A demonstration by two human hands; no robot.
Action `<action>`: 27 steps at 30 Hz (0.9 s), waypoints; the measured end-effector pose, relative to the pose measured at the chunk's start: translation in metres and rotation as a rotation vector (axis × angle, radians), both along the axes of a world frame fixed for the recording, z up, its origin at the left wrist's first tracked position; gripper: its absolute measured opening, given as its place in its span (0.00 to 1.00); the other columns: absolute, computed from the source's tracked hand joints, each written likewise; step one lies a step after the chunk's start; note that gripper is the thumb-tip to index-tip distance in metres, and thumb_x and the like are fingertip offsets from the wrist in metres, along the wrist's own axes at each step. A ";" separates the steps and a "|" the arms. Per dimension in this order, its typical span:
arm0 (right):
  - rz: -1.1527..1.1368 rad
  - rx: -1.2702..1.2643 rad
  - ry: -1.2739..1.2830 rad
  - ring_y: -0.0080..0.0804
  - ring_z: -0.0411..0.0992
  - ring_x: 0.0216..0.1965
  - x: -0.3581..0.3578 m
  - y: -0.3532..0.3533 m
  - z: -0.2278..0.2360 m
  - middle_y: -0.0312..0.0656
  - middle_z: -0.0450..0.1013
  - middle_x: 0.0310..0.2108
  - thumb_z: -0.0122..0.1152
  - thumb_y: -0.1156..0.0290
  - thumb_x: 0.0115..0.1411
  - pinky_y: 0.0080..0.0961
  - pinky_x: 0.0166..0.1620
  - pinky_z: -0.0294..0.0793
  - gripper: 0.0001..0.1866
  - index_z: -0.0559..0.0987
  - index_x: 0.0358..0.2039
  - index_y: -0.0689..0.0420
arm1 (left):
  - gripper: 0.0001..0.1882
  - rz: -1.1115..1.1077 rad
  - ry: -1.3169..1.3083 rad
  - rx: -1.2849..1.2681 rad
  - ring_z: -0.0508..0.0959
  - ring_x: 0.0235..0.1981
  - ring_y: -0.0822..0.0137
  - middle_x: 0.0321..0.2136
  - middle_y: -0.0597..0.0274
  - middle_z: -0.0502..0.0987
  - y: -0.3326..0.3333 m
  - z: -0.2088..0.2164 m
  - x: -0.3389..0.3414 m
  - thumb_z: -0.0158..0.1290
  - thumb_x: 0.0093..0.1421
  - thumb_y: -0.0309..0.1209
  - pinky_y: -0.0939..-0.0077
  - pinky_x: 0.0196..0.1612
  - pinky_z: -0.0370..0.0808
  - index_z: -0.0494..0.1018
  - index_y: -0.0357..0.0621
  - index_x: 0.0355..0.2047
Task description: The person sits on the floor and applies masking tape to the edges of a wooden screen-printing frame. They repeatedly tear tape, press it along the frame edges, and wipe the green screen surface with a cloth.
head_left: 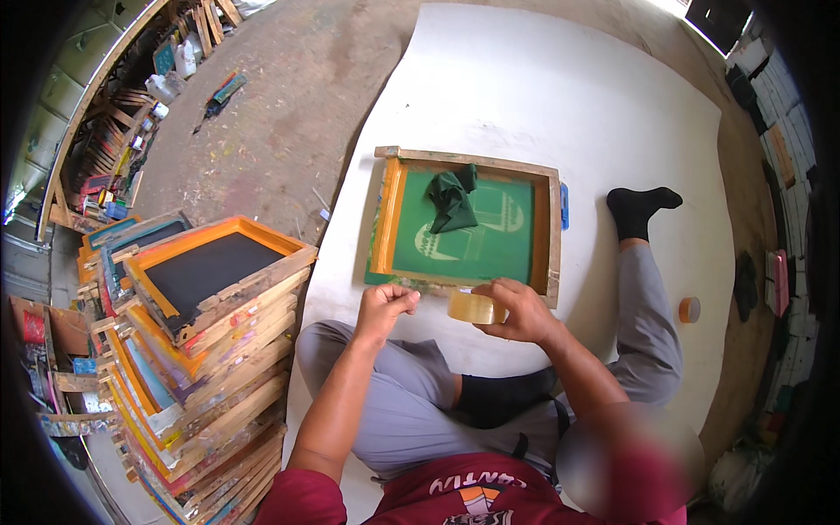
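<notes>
The tape roll [472,307] is held just below and right of the picture's middle, by the near edge of the wooden frame [552,229], its right side gripped by the fingers of the right hand [523,312]. The left hand [388,312] is pinched narrow; whether anything is held there cannot be told. The tape roll is judged light, stiff and smooth, best gripped by its side rims

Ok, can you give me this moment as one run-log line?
left hand: pinched shut, contents unclear | right hand: holding tape roll | rest: dark green cloth on framed green screen, on white sheet
</notes>
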State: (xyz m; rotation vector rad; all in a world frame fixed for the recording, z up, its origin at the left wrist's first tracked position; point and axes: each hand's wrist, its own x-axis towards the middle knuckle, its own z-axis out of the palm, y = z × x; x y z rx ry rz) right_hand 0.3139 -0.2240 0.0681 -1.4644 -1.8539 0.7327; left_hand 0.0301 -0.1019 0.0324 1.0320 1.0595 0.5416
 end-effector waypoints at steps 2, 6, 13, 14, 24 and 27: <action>-0.006 -0.021 0.001 0.53 0.79 0.49 0.002 0.005 0.008 0.47 0.79 0.45 0.79 0.66 0.49 0.45 0.51 0.79 0.30 0.80 0.54 0.54 | 0.07 0.017 -0.019 0.021 0.79 0.27 0.73 0.26 0.61 0.83 0.007 0.003 0.001 0.68 0.63 0.27 0.76 0.38 0.79 0.82 0.35 0.34; -0.009 0.020 -0.170 0.51 0.81 0.46 0.024 0.015 0.025 0.47 0.81 0.44 0.79 0.67 0.47 0.44 0.49 0.81 0.30 0.83 0.53 0.55 | 0.07 0.055 -0.019 0.028 0.80 0.27 0.73 0.26 0.61 0.83 0.027 0.021 0.000 0.68 0.63 0.26 0.77 0.36 0.78 0.82 0.36 0.34; -0.144 -0.125 -0.270 0.50 0.82 0.47 0.086 -0.021 0.019 0.46 0.83 0.45 0.81 0.61 0.47 0.43 0.50 0.82 0.31 0.84 0.52 0.54 | 0.07 0.051 0.045 0.027 0.81 0.27 0.73 0.26 0.62 0.83 0.062 0.003 -0.025 0.67 0.64 0.28 0.77 0.36 0.79 0.82 0.37 0.34; -0.169 -0.136 -0.294 0.50 0.82 0.47 0.098 -0.030 0.014 0.46 0.83 0.45 0.81 0.60 0.47 0.44 0.50 0.82 0.30 0.84 0.52 0.54 | 0.06 0.023 0.065 0.014 0.80 0.27 0.73 0.26 0.62 0.83 0.067 -0.006 -0.030 0.67 0.64 0.28 0.78 0.36 0.79 0.83 0.37 0.33; -0.322 -0.428 -0.129 0.53 0.77 0.56 0.131 -0.084 -0.056 0.57 0.77 0.55 0.83 0.51 0.44 0.42 0.59 0.77 0.34 0.85 0.46 0.63 | 0.07 -0.052 0.293 0.147 0.80 0.29 0.73 0.28 0.61 0.84 0.079 -0.081 -0.029 0.69 0.62 0.27 0.76 0.40 0.77 0.83 0.35 0.33; -0.330 -0.593 -0.044 0.52 0.76 0.59 0.133 -0.084 -0.070 0.57 0.72 0.63 0.83 0.59 0.43 0.39 0.60 0.76 0.32 0.83 0.44 0.68 | 0.07 -0.047 0.270 0.146 0.81 0.29 0.73 0.28 0.61 0.84 0.081 -0.087 -0.030 0.69 0.61 0.26 0.76 0.40 0.77 0.83 0.34 0.33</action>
